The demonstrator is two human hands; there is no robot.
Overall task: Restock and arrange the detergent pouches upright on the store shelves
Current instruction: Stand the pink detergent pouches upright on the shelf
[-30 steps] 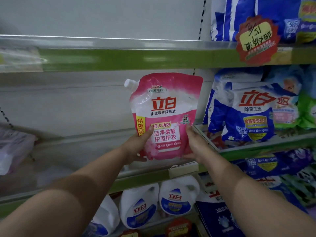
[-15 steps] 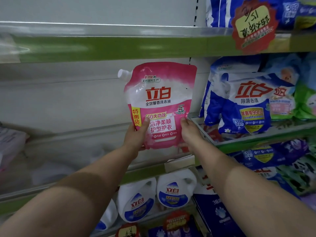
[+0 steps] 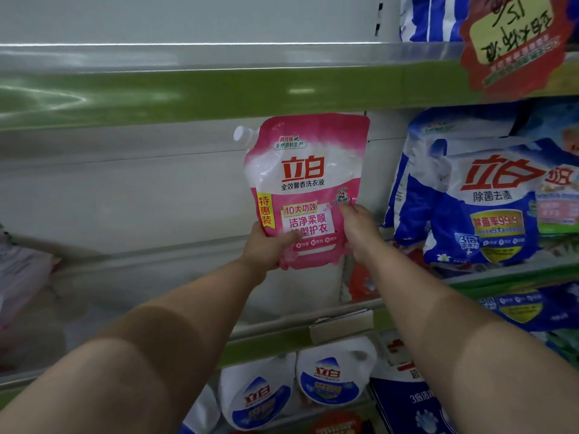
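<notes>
A pink and white detergent pouch with a white screw cap at its top left stands upright in the middle shelf bay, just under the green shelf edge above. My left hand grips its lower left corner, thumb across the front. My right hand holds its lower right edge, fingers behind it. The pouch's bottom is above the shelf floor; whether it touches anything behind is hidden.
Blue and white detergent bags fill the bay to the right. A red price tag hangs from the upper shelf. White jugs sit on the shelf below. A pale pink bag lies at far left.
Both hands have carried the pouch upward and deeper into the shelf bay, closer to the back wall. My left thumb has slid further across the front.
</notes>
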